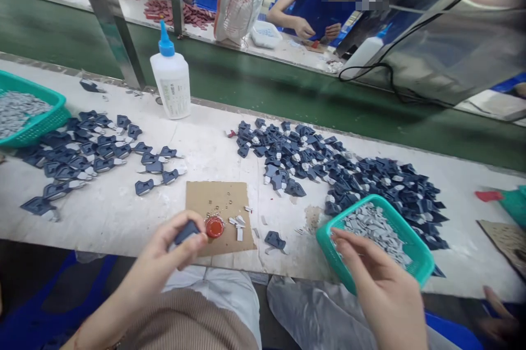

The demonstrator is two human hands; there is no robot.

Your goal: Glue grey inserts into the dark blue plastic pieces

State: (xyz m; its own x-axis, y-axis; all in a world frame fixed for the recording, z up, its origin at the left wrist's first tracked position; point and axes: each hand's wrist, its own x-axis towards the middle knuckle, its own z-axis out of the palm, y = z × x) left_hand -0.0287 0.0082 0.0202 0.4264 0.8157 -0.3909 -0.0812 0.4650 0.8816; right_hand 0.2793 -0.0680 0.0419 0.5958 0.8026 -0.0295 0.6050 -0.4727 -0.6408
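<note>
My left hand (175, 248) pinches a dark blue plastic part (187, 232) between thumb and fingers, just left of a small red cap (214, 227). The cap rests on a cardboard piece (238, 196) together with a few loose grey pieces (238, 224) and small drops. Over the near left rim of a green basket (425, 270) is my right hand (378, 273), its thumb and forefinger pressed together; whatever is between them is too small to make out. Small grey plastic pieces (376, 224) fill that basket. One dark blue part (275, 239) lies between the cardboard and the basket.
Dark blue parts form a large pile (296, 153) behind the basket and a looser group (82, 153) at left. A white glue bottle (172, 84) with a blue tip stands at the back. Another green basket (53, 114) is far left. Co-workers sit across.
</note>
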